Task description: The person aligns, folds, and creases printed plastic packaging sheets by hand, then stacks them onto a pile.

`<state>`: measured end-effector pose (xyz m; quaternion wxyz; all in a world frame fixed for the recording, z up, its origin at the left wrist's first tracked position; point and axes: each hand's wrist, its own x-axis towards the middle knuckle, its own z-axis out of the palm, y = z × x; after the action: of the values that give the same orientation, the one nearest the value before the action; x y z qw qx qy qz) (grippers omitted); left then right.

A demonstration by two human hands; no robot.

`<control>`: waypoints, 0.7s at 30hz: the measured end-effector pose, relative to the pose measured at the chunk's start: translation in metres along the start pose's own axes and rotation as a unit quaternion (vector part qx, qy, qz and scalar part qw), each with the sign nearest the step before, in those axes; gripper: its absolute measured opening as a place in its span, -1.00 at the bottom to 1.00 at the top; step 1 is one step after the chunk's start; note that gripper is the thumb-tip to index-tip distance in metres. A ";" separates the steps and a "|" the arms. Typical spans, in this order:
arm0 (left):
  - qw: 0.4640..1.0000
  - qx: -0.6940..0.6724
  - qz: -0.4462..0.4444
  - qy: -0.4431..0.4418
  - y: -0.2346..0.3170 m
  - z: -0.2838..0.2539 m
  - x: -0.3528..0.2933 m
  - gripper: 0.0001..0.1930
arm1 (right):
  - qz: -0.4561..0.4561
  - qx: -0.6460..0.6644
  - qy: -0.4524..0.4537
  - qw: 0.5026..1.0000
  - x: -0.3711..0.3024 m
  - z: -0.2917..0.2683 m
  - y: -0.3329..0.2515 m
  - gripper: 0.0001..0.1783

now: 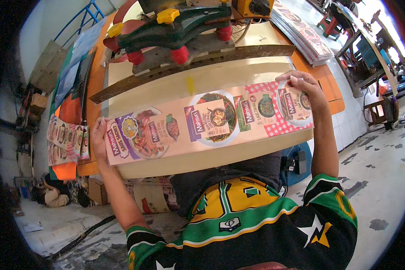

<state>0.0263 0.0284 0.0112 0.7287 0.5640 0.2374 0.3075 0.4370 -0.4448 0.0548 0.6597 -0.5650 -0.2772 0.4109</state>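
A long printed sheet [181, 135] with food pictures and a pink-and-white checked part stretches across in front of me, slanting up to the right. My left hand [100, 138] is closed on its left end, fingers along the edge. At the upper right end my right hand [307, 86] grips the sheet, thumb on top. Beneath it lies the cream work surface [198, 164] of a machine. Beyond the sheet, a long metal bar [252, 53] spans this surface, below a dark green cast bracket [180, 29] with red feet and yellow knobs. Both palms are partly hidden.
A stack of printed sheets [308, 38] lies on the orange table [330, 87] at the far right. More printed pieces [67, 141] sit at the left, near an orange sheet [65, 171]. A blue stool [301, 168] stands by my right side. A dark cable [83, 236] crosses the floor.
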 end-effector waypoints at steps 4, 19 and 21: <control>1.000 0.009 -0.001 -0.008 -0.002 0.006 -0.002 -0.83 | -0.039 -0.027 0.005 0.999 -0.001 -0.010 0.009 -0.56; 0.962 0.185 0.198 -0.028 0.019 -0.032 -0.028 -0.82 | -0.195 -0.277 0.084 0.937 -0.025 -0.024 -0.005 -0.68; 0.959 0.181 0.216 -0.029 0.014 -0.027 -0.030 -0.82 | -0.212 -0.255 0.087 0.939 -0.027 -0.028 0.003 -0.69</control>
<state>-0.0157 0.0274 0.0185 0.5372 0.7330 0.1405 0.3930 0.4458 -0.4819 0.0488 0.5865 -0.6761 -0.4275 0.1268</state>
